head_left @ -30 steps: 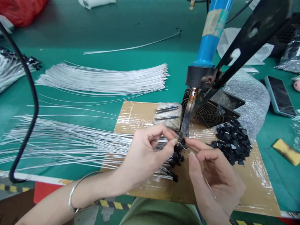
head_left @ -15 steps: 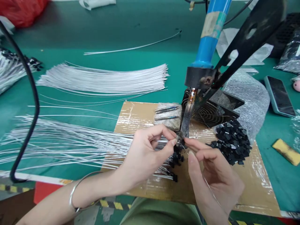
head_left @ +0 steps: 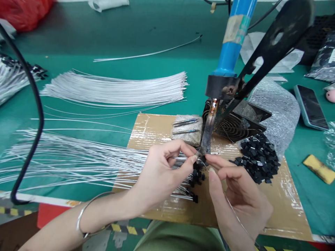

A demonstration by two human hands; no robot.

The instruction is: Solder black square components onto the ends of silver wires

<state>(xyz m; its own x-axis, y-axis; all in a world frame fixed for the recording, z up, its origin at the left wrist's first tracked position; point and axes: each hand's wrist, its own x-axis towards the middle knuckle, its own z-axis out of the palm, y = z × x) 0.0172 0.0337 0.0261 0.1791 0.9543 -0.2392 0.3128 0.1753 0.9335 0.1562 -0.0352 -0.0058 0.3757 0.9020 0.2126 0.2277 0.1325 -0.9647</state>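
My left hand (head_left: 167,170) is pinched closed at the tip of a soldering iron (head_left: 208,132), which is fixed upright in a black metal bracket. A white wire (head_left: 181,158) seems to run into its thumb and forefinger, the end hidden by the fingers. My right hand (head_left: 238,195) is closed on a thin silvery solder wire (head_left: 237,218), which trails across the palm. The solder's end reaches up to the iron's tip, close to the left fingertips. Beneath and left of my hands lie many white wires (head_left: 99,150) with black connectors (head_left: 195,177).
A pile of black connector housings (head_left: 259,158) lies right of the iron on the cardboard (head_left: 282,205). Behind them stands a black fan (head_left: 232,127). A bundle of white wires (head_left: 117,89), a sponge (head_left: 318,168), a phone (head_left: 311,106) and a black cable (head_left: 36,104) surround the area.
Both hands stay almost in place at the iron's tip. The right thumb has shifted very slightly left and up with the solder wire.
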